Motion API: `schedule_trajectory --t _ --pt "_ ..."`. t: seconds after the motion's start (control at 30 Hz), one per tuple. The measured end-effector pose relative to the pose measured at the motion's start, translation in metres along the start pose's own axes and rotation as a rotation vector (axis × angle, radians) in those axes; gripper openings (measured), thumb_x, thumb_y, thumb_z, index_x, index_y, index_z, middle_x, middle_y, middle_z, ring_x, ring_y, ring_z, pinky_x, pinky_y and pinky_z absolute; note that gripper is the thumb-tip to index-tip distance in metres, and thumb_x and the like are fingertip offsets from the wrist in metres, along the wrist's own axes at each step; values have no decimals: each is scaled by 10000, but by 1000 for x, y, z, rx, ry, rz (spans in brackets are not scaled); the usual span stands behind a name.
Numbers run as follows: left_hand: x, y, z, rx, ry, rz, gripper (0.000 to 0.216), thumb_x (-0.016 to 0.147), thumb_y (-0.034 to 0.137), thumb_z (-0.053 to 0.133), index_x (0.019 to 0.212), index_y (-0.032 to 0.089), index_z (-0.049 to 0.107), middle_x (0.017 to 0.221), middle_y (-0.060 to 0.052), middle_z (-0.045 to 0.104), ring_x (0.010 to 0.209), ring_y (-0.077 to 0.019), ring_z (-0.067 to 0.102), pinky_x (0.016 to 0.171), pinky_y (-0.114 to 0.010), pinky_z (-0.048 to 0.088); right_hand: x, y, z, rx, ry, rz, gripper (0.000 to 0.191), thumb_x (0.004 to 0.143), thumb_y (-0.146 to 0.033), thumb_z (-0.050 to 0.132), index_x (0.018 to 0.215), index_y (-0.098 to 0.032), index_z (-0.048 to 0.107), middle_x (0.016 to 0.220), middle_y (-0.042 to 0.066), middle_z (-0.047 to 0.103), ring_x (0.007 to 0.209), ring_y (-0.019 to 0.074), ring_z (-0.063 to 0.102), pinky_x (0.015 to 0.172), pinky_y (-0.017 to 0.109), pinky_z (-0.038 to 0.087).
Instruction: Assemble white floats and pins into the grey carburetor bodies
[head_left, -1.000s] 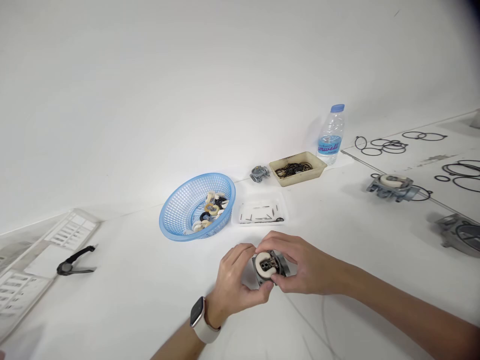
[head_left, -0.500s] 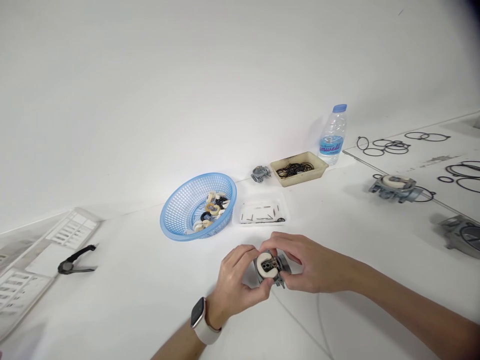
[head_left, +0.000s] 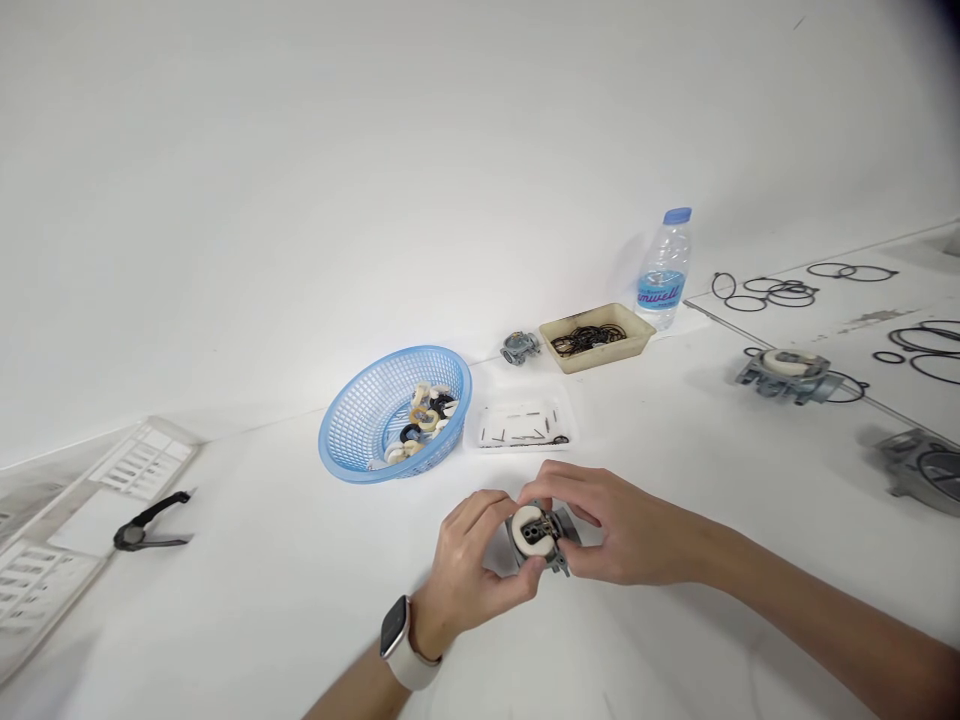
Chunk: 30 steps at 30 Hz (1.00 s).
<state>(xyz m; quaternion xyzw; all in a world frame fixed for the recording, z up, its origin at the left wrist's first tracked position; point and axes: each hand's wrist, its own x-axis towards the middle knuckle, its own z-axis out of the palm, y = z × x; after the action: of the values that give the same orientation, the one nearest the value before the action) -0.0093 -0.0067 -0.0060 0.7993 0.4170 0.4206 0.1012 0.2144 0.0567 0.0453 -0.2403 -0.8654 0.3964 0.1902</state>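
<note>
Gripping metal housing [head_left: 568, 527] two-handed, with white C-shaped piece [head_left: 521, 532] on top.
Closed around left side with left hand [head_left: 469, 562], pinching right side with right hand [head_left: 622, 525]. Located at white table [head_left: 285, 590], nearer than blue basket [head_left: 351, 420] and white tray [head_left: 517, 447]; can't tell if resting or lifted.

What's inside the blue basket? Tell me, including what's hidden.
White, cream, tan and black pieces, several curved, heaped toward the right of the basket. Whatever lies beneath the top ones is covered, so no full count.
</note>
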Motion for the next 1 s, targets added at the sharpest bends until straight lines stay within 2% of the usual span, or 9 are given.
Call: schedule_trajectory --t 1.0 --pt "2 2 -1 20 20 42 347 894 362 676 1183 175 631 1003 -118 682 864 -243 670 734 -380 604 0 -2 -2 17 5 -14 432 758 -44 570 1138 -233 649 923 -1 561 758 126 513 617 211 402"
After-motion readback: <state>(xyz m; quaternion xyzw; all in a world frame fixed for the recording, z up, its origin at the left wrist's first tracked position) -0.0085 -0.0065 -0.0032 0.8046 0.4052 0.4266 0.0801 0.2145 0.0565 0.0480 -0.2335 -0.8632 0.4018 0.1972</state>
